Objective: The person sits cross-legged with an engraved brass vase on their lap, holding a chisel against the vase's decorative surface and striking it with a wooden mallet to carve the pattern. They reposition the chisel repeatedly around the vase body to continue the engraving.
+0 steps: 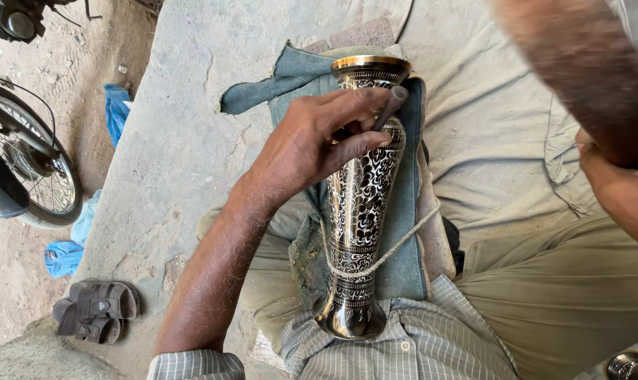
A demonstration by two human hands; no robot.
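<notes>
Centrally, the engraved brass vase (pixel 361 204) lies on a denim cloth (pixel 403 232) across the lap, roped down. Left hand (pixel 312 144) pinches a chisel (pixel 389 107) against its upper body; right hand (pixel 614 176) is raised, grip not discernible. Engraving appears under way; the next strike needs a steady chisel tip.

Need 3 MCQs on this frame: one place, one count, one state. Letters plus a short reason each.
1. Where does the engraved vase lie?
A. on a denim cloth over the lap
B. upright on bare concrete
C. inside a box
2. How many sandals lie at lower left?
A. one
B. two
C. four
3. What is the left hand doing?
A. resting flat on the floor
B. pinching a slim metal tool against the vase
C. hanging empty

A: the denim cloth shows beneath it.
B: a pair lies together.
B: the fingers close round the tool.
</notes>
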